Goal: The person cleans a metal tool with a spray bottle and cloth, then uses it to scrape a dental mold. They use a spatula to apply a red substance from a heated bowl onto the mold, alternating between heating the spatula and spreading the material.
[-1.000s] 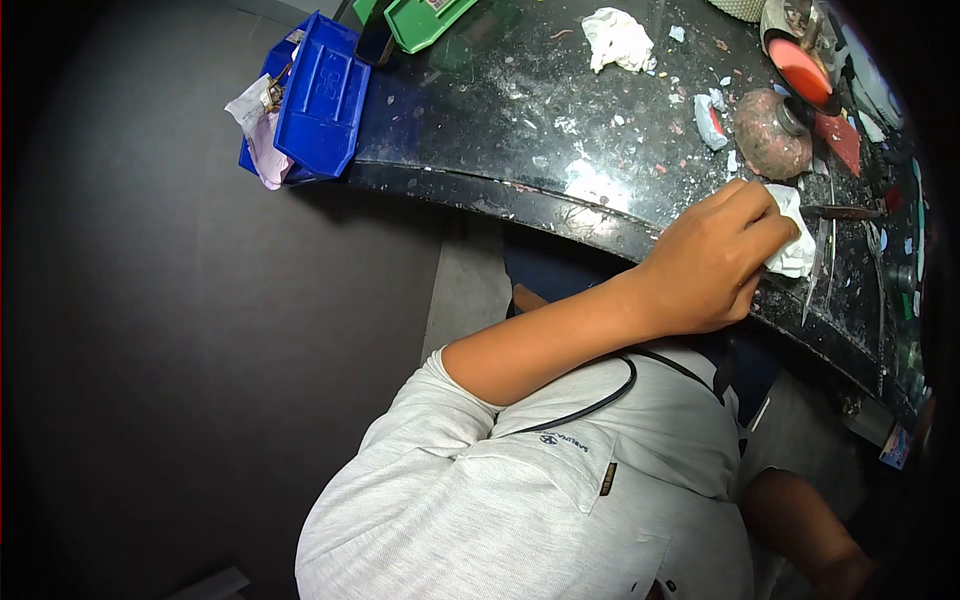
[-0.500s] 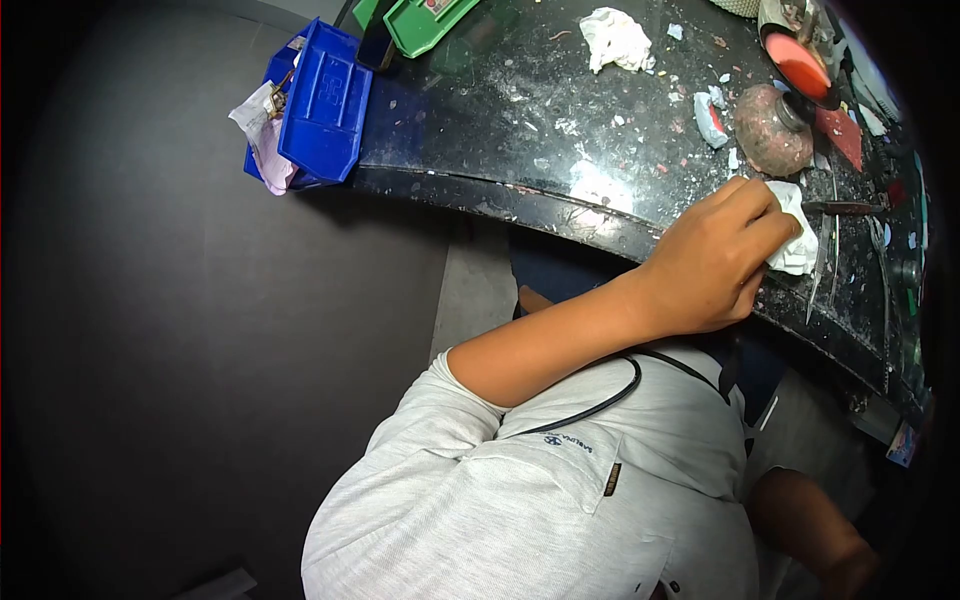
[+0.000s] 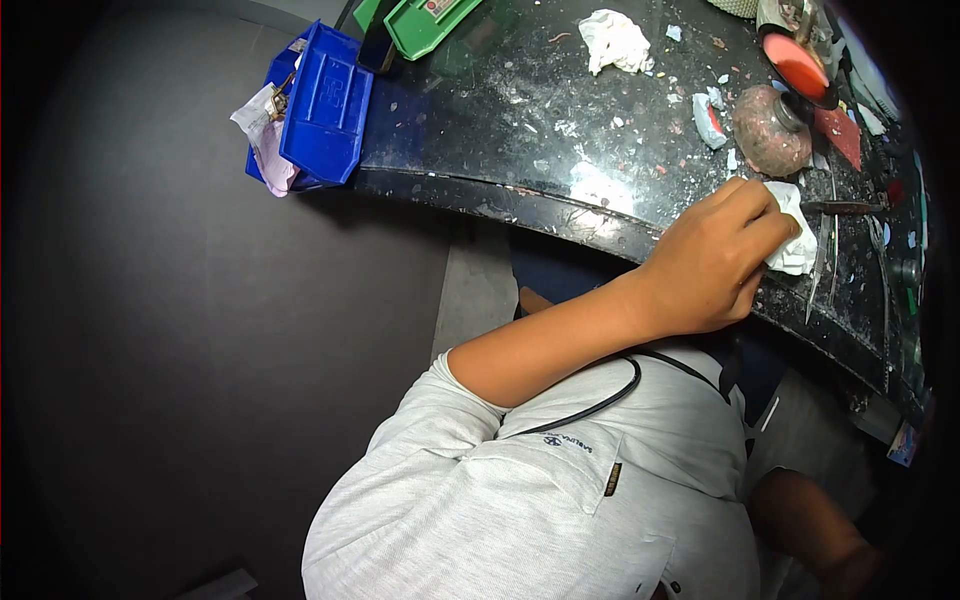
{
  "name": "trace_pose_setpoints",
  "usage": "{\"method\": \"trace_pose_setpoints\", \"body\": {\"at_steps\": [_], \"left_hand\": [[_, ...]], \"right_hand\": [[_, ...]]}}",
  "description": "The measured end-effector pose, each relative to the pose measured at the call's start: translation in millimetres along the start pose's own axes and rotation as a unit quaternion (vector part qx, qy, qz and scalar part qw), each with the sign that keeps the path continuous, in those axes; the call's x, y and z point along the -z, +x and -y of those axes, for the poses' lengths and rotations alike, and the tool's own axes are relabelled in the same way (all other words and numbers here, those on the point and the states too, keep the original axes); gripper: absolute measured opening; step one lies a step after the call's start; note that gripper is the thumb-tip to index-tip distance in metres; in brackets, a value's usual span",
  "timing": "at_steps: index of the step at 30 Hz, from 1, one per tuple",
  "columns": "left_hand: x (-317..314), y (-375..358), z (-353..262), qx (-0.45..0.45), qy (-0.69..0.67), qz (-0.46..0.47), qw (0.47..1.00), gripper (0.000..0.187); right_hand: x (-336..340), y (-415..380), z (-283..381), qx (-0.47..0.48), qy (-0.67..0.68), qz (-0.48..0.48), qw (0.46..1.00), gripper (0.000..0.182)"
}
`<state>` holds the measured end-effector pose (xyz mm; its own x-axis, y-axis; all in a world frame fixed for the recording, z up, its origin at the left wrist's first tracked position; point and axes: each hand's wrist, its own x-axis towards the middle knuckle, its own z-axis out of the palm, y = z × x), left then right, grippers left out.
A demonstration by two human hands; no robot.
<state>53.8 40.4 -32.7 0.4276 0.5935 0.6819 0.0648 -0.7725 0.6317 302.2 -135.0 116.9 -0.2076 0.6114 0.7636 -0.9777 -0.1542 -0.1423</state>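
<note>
My left hand (image 3: 722, 255) rests at the front edge of the dark bench. Its fingers are closed on a crumpled white tissue (image 3: 795, 235), and part of the tissue is covered by the hand. My right arm (image 3: 805, 520) hangs low at the right, and its hand is lost in the dark border. Just right of the tissue lie a tool with a dark reddish handle (image 3: 848, 208) and thin metal tools (image 3: 822, 260). Beyond the hand sits a round, stained pot with a dark neck (image 3: 772, 132).
A second crumpled white piece (image 3: 614, 40) lies farther back. Small flakes and a red-and-white fragment (image 3: 709, 121) litter the bench (image 3: 480, 120). Blue bins (image 3: 328, 105) and a green bin (image 3: 430, 25) stand at the left end. A round coral-coloured dish (image 3: 797, 66) is at the back right.
My left hand stays on the tissue with almost no movement. My right arm has shifted very slightly at the lower right.
</note>
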Motion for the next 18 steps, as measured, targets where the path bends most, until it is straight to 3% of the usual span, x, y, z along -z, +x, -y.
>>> {"method": "trace_pose_setpoints", "body": {"at_steps": [7,10,12,13,15,18], "left_hand": [[1,0,-1,0.005,-0.001,0.001,1.0,0.044],[0,0,0,0.001,0.002,0.002,1.0,0.044],[0,0,0,0.005,0.002,0.003,1.0,0.044],[0,0,0,0.004,0.001,0.004,1.0,0.044],[0,0,0,0.002,-0.002,-0.001,1.0,0.043],[0,0,0,-0.001,-0.003,-0.003,1.0,0.044]], "right_hand": [[0,2,-1,-0.06,0.031,-0.001,0.998,0.031],[7,8,-2,-0.101,0.102,0.058,0.988,0.033],[-6,5,0,-0.077,-0.025,-0.024,0.996,0.034],[-5,1,1,-0.077,-0.025,-0.025,0.996,0.034],[2,-1,-1,-0.062,0.097,0.02,0.993,0.034],[4,4,-3,-0.097,0.139,-0.018,0.985,0.034]]}}
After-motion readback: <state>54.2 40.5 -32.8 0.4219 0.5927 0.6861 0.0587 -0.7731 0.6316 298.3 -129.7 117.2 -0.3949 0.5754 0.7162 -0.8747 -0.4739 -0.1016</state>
